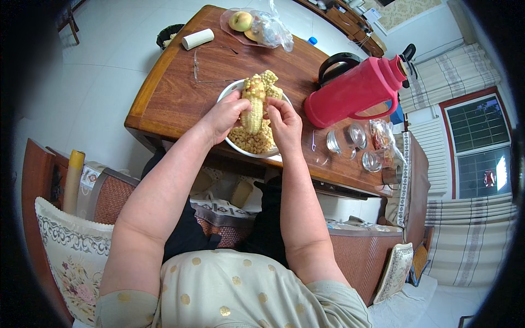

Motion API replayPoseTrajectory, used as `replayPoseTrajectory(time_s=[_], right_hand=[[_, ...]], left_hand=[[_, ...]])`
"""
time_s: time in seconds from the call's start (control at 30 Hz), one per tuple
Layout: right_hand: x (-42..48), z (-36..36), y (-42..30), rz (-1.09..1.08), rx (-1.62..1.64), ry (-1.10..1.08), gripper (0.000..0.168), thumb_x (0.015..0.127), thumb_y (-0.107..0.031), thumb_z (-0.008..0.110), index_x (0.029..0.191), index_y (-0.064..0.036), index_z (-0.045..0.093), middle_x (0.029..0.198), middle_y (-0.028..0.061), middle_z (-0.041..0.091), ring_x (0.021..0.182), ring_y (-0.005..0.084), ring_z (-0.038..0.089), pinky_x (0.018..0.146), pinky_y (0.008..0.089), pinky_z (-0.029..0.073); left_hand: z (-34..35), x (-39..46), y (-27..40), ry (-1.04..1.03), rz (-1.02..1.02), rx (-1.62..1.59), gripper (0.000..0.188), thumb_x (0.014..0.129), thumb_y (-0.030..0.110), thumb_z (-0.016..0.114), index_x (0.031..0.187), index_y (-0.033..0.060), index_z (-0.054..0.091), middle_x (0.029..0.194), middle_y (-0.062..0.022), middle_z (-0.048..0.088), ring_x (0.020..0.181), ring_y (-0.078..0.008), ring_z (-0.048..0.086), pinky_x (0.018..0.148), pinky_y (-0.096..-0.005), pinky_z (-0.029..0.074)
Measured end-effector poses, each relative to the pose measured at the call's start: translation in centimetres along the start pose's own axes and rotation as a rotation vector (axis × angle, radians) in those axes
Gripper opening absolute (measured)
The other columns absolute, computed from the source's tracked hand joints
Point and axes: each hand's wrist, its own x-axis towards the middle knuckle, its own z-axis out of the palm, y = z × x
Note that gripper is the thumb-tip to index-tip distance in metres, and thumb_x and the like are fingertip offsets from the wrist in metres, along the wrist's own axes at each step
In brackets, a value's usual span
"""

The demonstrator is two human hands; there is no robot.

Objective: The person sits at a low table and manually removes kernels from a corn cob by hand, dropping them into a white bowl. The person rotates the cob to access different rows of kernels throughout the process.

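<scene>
My left hand (226, 116) grips an ear of corn (254, 106) from its left side, holding it upright over a white bowl (234, 87). Kernels remain at the cob's top end, while its lower part is largely stripped. My right hand (284, 123) is at the cob's right side, thumb and index finger pinched together close to it; whether a kernel sits between them is hidden. Loose kernels (251, 140) fill the near part of the bowl. Behind the held ear, more corn with kernels on it (271, 85) rests in the bowl.
Eyeglasses (196, 65) and a white roll (198, 39) lie beyond the bowl on the wooden table (164, 96). A fruit plate with a plastic bag (270, 29) stands farther back. To the right are a pink thermos jug (348, 92), glass jars (346, 141) and a metal cup (391, 175).
</scene>
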Motion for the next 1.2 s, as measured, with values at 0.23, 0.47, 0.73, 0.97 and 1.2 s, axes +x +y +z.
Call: replayPoseTrajectory(time_s=[0.23,0.47,0.73,0.97,1.2], right_hand=[[-0.4,0.3,-1.2,0.014,0.046,-0.047,0.030,0.085,-0.015,0.067,0.110,0.000,0.062,0.092,0.0020,0.064,0.079,0.0059,0.056,0.071,0.0205,0.047],[-0.2,0.7,-1.5,0.138,0.199,-0.061,0.030,0.086,-0.015,0.067,0.110,0.001,0.059,0.093,0.0014,0.061,0.081,0.0064,0.054,0.075,0.0205,0.045],[0.2,1.9,1.3,-0.046,-0.040,0.037,0.025,0.080,-0.007,0.061,0.104,0.000,0.060,0.086,0.0045,0.063,0.075,0.0094,0.058,0.070,0.0236,0.048],[0.1,0.7,-0.1,-0.076,-0.208,0.048,0.024,0.085,-0.010,0.058,0.106,0.000,0.064,0.086,0.0091,0.067,0.080,0.0137,0.062,0.072,0.0262,0.049],[-0.5,0.0,-0.5,0.069,0.014,-0.089,0.037,0.096,-0.028,0.053,0.117,0.001,0.059,0.104,0.0074,0.065,0.096,0.0122,0.058,0.084,0.0248,0.045]], left_hand=[[0.8,-0.4,0.0,-0.050,0.101,0.082,0.055,0.081,0.000,0.048,0.135,0.0041,0.034,0.123,-0.0081,0.051,0.111,-0.0181,0.053,0.095,-0.0331,0.044],[1.0,-0.3,-1.0,0.013,0.169,0.201,0.057,0.081,-0.004,0.050,0.135,0.0040,0.033,0.124,-0.0093,0.050,0.113,-0.0170,0.051,0.096,-0.0311,0.043],[0.3,0.7,-2.4,0.090,0.329,0.485,0.052,0.082,-0.001,0.053,0.131,0.0021,0.036,0.120,-0.0083,0.052,0.111,-0.0141,0.051,0.095,-0.0302,0.043],[0.8,-0.1,-0.6,0.028,0.187,0.234,0.053,0.079,0.001,0.057,0.129,0.0022,0.039,0.118,-0.0083,0.053,0.106,-0.0150,0.054,0.092,-0.0296,0.045],[0.2,0.4,0.0,-0.047,0.050,-0.085,0.054,0.085,0.001,0.053,0.135,0.0056,0.034,0.122,-0.0072,0.050,0.105,-0.0183,0.056,0.087,-0.0346,0.050]])
